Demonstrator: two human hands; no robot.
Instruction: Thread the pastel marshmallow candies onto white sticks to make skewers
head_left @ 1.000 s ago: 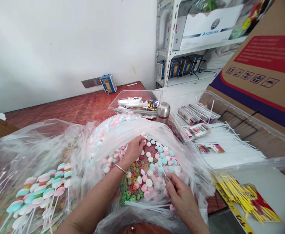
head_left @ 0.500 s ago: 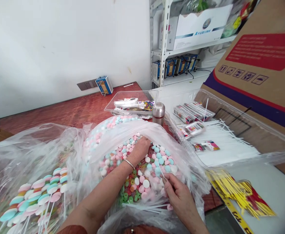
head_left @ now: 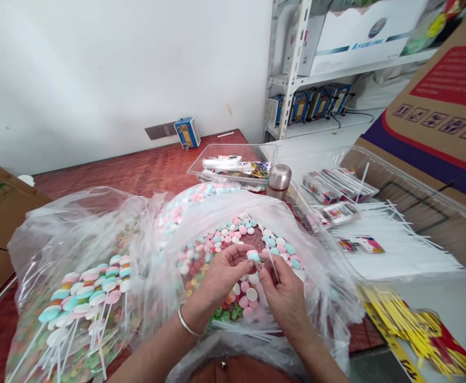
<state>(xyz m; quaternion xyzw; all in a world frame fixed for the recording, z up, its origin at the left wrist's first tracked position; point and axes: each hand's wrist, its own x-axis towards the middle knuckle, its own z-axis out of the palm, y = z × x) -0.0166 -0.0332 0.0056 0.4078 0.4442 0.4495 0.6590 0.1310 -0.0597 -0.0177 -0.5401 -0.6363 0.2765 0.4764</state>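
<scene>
Both hands meet above an open clear plastic bag (head_left: 316, 255) of loose sweets. My left hand (head_left: 223, 274), with a bangle at the wrist, pinches a pale blue and pink marshmallow (head_left: 252, 256). My right hand (head_left: 283, 287) grips a thin white stick (head_left: 273, 261), its fingertips close against the marshmallow; whether the stick has pierced it I cannot tell. Below them lie pink, white and blue marshmallows (head_left: 246, 298) and green ring gummies (head_left: 225, 315). On the left-hand bag rest several finished skewers (head_left: 93, 287) of marshmallows and gummies on white sticks.
A steel flask (head_left: 279, 181) and a clear tray (head_left: 201, 173) of small packets stand behind the bags. To the right, a large clear tray (head_left: 360, 271) holds white sticks and boxes. Yellow twist ties (head_left: 408, 330) lie near the front right. Cardboard boxes flank both sides.
My left hand has come back from the far part of the bag to my right hand, now with a marshmallow in its fingers. The view has turned slightly left.
</scene>
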